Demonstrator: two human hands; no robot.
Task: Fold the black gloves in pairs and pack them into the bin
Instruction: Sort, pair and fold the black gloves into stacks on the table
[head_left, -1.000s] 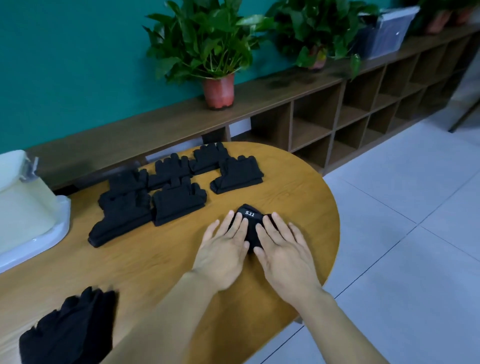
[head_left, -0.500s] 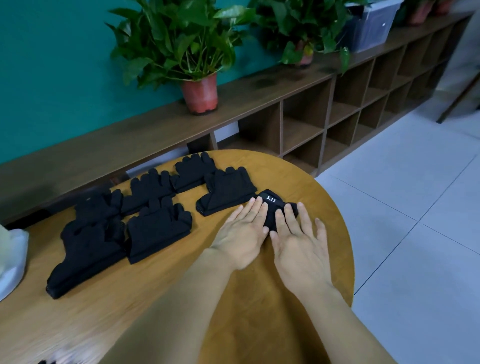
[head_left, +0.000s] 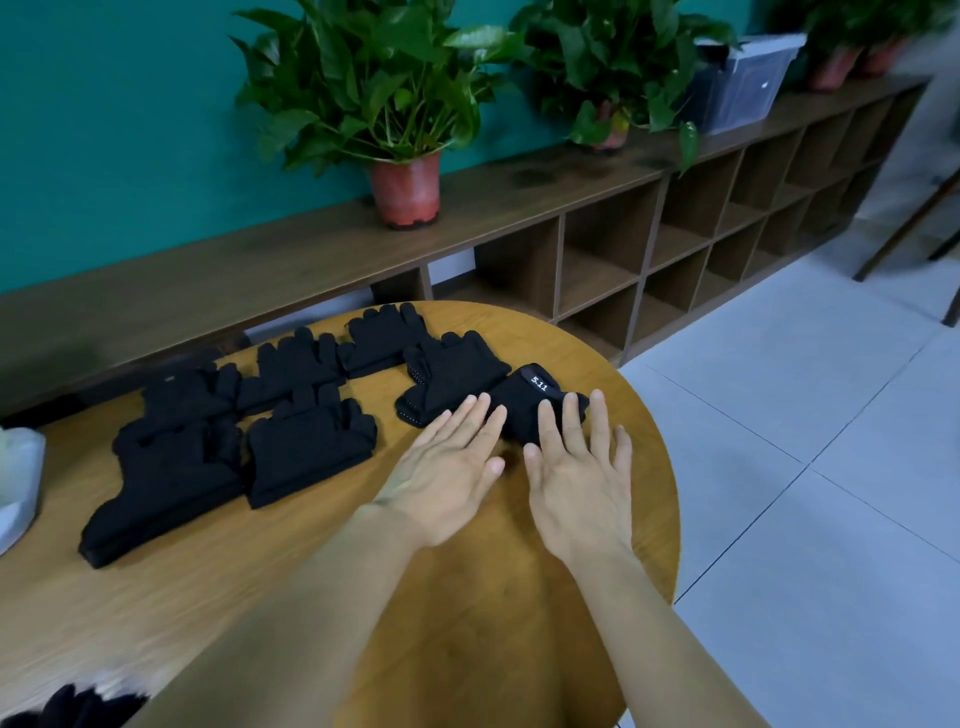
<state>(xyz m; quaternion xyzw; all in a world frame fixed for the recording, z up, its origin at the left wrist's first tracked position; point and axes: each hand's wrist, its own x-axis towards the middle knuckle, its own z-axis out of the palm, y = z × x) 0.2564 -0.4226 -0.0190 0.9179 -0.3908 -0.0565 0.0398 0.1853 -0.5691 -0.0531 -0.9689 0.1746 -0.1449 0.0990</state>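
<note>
A folded pair of black gloves (head_left: 524, 402) with a white "5.11" label lies near the far right edge of the round wooden table (head_left: 467, 623). My left hand (head_left: 447, 467) and my right hand (head_left: 576, 478) lie flat side by side, straight fingertips pressing on the near part of that pair. Several other folded black pairs (head_left: 306, 447) lie in rows to the left. A loose heap of black gloves (head_left: 72, 709) shows at the bottom left corner. A white bin's corner (head_left: 18, 478) sits at the left edge.
Behind the table runs a long brown shelf unit (head_left: 597, 249) with open cubbies, potted plants (head_left: 384, 104) and a clear storage box (head_left: 743, 83) on top. Grey tiled floor (head_left: 805, 467) lies to the right of the table's edge.
Both hands have pushed the labelled folded pair away from me, up beside the nearest folded pair. The view has swung right, so the bin has slid nearly out of frame.
</note>
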